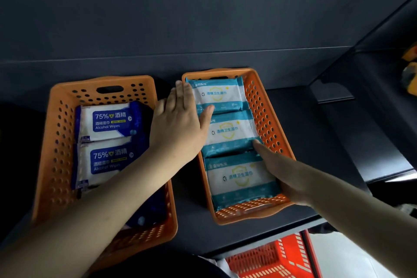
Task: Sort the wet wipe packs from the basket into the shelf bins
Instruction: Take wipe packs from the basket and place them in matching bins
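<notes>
Looking down from the head camera, we have two orange bins side by side on the dark shelf. The left bin holds blue-and-white alcohol wipe packs: a far blue pack and a near blue pack just in front of it, their edges touching. A darker blue pack lies at the near end, mostly hidden under the left forearm.

Over to the right bin, where three teal-and-white packs sit in a row from back to front. The far teal pack is against the back wall, the middle teal pack overlaps it, and the near teal pack sits at the front wall.

The left hand lies flat with its fingers straight and together, running along the bin's left rim. Its thumb is spread out onto the teal packs where the far and middle ones meet. It grips nothing.

The right hand rests on the right edge of the near teal pack, between pack and bin wall. Its forefinger is stretched out, touching the middle pack's near right corner. Nothing curls round a pack; the thumb is out of sight.

Below the shelf edge, a red basket shows.
</notes>
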